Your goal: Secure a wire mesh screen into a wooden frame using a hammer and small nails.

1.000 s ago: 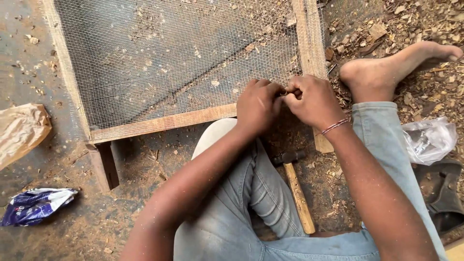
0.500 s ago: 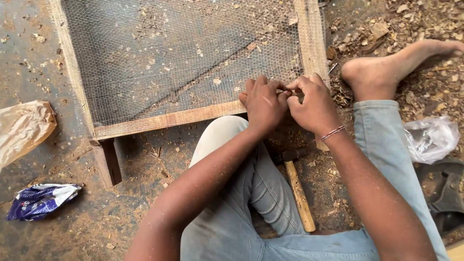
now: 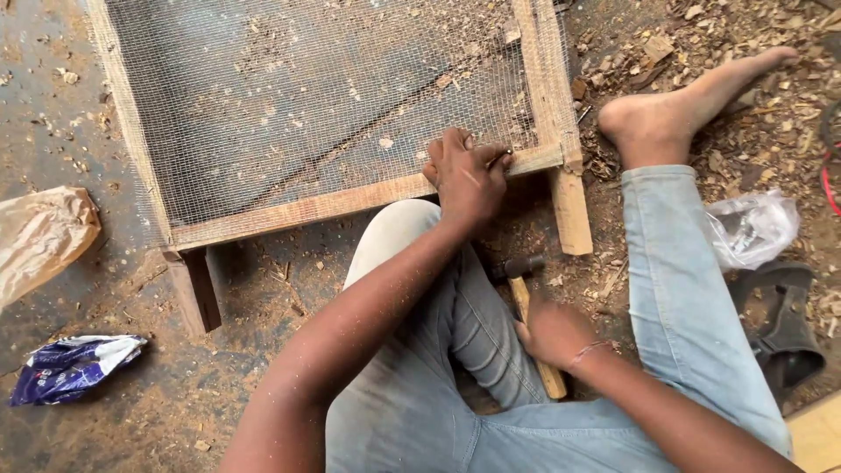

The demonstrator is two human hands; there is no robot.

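A wooden frame (image 3: 289, 210) covered with wire mesh (image 3: 298, 96) lies on the ground in front of me. My left hand (image 3: 464, 180) rests on the frame's near rail and pinches a small nail (image 3: 499, 158) against the wood. My right hand (image 3: 554, 333) is down between my knees, closed round the wooden handle of a hammer (image 3: 530, 307) whose metal head points toward the frame. My bare right foot (image 3: 674, 109) lies beside the frame's right corner.
Wood chips and sawdust litter the ground on the right. A clear plastic bag (image 3: 753, 228) and a dark sandal (image 3: 788, 328) lie right of my leg. A brown paper bag (image 3: 39, 241) and a blue wrapper (image 3: 70, 368) lie at the left.
My right hand has left the frame rail, dropped toward my lap and taken hold of the hammer handle. My left hand stays on the rail with the nail.
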